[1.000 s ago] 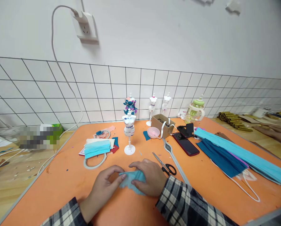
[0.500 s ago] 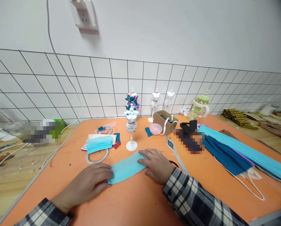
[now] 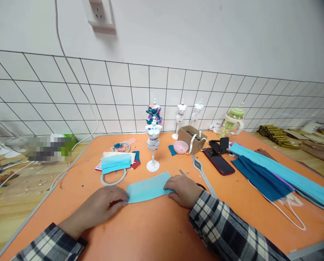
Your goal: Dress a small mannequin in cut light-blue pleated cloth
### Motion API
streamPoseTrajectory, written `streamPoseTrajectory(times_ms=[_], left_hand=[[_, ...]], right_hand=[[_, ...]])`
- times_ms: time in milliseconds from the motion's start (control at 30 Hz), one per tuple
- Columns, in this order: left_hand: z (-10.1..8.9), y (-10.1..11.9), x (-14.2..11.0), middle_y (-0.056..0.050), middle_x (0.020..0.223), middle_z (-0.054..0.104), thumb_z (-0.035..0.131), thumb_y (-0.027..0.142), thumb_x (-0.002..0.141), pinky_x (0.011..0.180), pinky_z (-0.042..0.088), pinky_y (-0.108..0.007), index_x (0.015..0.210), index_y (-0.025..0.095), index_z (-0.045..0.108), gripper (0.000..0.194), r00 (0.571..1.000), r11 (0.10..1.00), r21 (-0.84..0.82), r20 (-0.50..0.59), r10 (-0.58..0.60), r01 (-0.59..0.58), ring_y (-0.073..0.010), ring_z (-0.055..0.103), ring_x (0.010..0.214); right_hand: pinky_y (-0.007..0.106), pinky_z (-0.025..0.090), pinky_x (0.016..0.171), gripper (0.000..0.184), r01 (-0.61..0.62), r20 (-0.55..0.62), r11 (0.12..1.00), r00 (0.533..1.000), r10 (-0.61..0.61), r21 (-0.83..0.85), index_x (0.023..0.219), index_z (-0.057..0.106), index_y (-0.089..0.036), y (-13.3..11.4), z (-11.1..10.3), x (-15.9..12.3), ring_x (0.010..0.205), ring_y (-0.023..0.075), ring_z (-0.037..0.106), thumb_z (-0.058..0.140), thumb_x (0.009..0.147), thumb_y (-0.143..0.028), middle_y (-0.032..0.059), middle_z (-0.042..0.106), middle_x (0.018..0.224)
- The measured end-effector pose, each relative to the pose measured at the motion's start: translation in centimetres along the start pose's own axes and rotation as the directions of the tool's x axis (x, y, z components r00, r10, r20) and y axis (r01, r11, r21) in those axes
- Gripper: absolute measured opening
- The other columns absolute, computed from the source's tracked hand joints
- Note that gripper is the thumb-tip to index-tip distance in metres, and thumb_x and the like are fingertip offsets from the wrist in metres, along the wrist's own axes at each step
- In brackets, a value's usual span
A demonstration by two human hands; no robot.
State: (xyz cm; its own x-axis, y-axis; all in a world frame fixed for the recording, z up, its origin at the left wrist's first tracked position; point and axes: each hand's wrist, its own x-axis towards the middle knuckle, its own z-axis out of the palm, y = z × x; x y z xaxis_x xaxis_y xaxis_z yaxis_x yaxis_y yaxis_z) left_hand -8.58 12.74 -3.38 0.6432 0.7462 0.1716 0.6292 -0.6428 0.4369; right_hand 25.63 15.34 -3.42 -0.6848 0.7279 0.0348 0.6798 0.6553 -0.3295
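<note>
At the blue fabric, left hand and right hand curl palm-down.

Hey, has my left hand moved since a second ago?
Yes, your left hand has moved to the left, judged against the front white mannequin.

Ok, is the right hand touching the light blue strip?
Touching. The head view shows the right hand with its fingers resting on the right end of the light blue strip, covering part of it.
</note>
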Motion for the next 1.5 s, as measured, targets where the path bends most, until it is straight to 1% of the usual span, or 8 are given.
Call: streamPoseTrajectory(times_ms=[233,367,467,567,767,967,1200,1500], left_hand=[[0.0,-0.9,-0.2,-0.001,0.102,0.079,0.055,0.032,0.095,0.092,0.056,-0.029,0.097,0.027,0.073,0.019,0.995,0.994,0.031,-0.005,-0.102,0.102,-0.0208,0.071,0.107],[0.0,-1.4,-0.4,-0.001,0.103,0.079,0.056,0.034,0.093,0.096,0.055,-0.031,0.095,0.027,0.074,0.019,0.991,0.989,0.07,-0.004,-0.134,0.134,-0.0227,0.068,0.117],[0.0,-1.0,-0.3,-0.002,0.109,0.079,0.06,0.038,0.092,0.093,0.056,-0.033,0.102,0.028,0.074,0.02,0.986,0.975,0.15,-0.026,-0.162,0.164,-0.0242,0.07,0.112],[0.1,-0.1,0.1,-0.003,0.104,0.079,0.059,0.043,0.093,0.089,0.055,-0.034,0.1,0.028,0.074,0.022,0.987,0.963,0.217,-0.017,-0.161,0.161,-0.0245,0.072,0.102],[0.3,0.5,0.7,-0.004,0.097,0.075,0.048,0.041,0.1,0.08,0.052,-0.032,0.092,0.024,0.07,0.029,0.978,0.96,0.188,-0.028,-0.205,0.207,-0.0216,0.069,0.09],[0.8,0.4,1.1,-0.006,0.095,0.069,0.042,0.037,0.101,0.082,0.05,-0.035,0.09,0.022,0.063,0.028,0.975,0.963,0.156,-0.049,-0.215,0.22,-0.0233,0.064,0.091],[1.6,0.3,1.5,-0.007,0.107,0.064,0.042,0.032,0.098,0.087,0.046,-0.04,0.082,0.022,0.062,0.027,0.967,0.953,0.168,-0.042,-0.25,0.253,-0.0257,0.061,0.099],[1.5,0.2,1.9,-0.008,0.103,0.065,0.05,0.034,0.093,0.084,0.049,-0.041,0.077,0.021,0.061,0.023,0.96,0.932,0.227,-0.069,-0.273,0.281,-0.0267,0.062,0.095]], right_hand=[[0.036,0.044,0.093,0.023,-0.02,-0.022,0.998,1.0,0.019,-0.052,0.105,0.074,-0.021,0.0,0.0,-0.1,0.107,0.0228,0.059,0.059,0.088,-0.018,0.0069,0.07,0.113],[0.036,0.042,0.088,0.022,-0.002,-0.005,0.996,1.0,0.001,-0.085,0.1,0.076,-0.021,0.1,0.0,0.0,0.099,0.0228,0.059,0.057,0.089,-0.019,0.0072,0.071,0.099],[0.038,0.04,0.089,0.025,0.0,0.003,0.995,1.0,0.0,-0.099,0.097,0.077,-0.023,0.1,0.1,0.1,0.097,0.0222,0.06,0.053,0.09,-0.018,0.006,0.071,0.096],[0.038,0.038,0.091,0.026,-0.032,-0.009,0.994,0.999,0.032,-0.104,0.098,0.077,-0.024,0.1,0.2,0.1,0.097,0.0215,0.06,0.052,0.091,-0.02,0.0048,0.072,0.097],[0.037,0.036,0.09,0.024,-0.103,-0.015,0.989,0.995,0.102,-0.106,0.101,0.076,-0.025,0.4,0.0,0.1,0.096,0.0197,0.062,0.054,0.093,-0.022,0.0021,0.074,0.1],[0.037,0.033,0.089,0.025,-0.122,0.007,0.984,0.992,0.124,-0.132,0.093,0.076,-0.024,-0.4,-0.7,-0.1,0.097,0.0211,0.06,0.051,0.094,-0.021,0.0033,0.075,0.094],[0.038,0.034,0.082,0.017,-0.289,-0.057,0.943,0.957,0.283,-0.166,0.086,0.071,-0.019,-1.8,0.4,0.0,0.088,0.0228,0.061,0.055,0.082,-0.019,0.0064,0.073,0.087],[0.036,0.034,0.082,0.027,-0.322,-0.077,0.932,0.947,0.313,-0.168,0.089,0.07,-0.019,-1.4,0.8,0.4,0.091,0.0224,0.063,0.052,0.095,-0.038,0.0073,0.073,0.091]])
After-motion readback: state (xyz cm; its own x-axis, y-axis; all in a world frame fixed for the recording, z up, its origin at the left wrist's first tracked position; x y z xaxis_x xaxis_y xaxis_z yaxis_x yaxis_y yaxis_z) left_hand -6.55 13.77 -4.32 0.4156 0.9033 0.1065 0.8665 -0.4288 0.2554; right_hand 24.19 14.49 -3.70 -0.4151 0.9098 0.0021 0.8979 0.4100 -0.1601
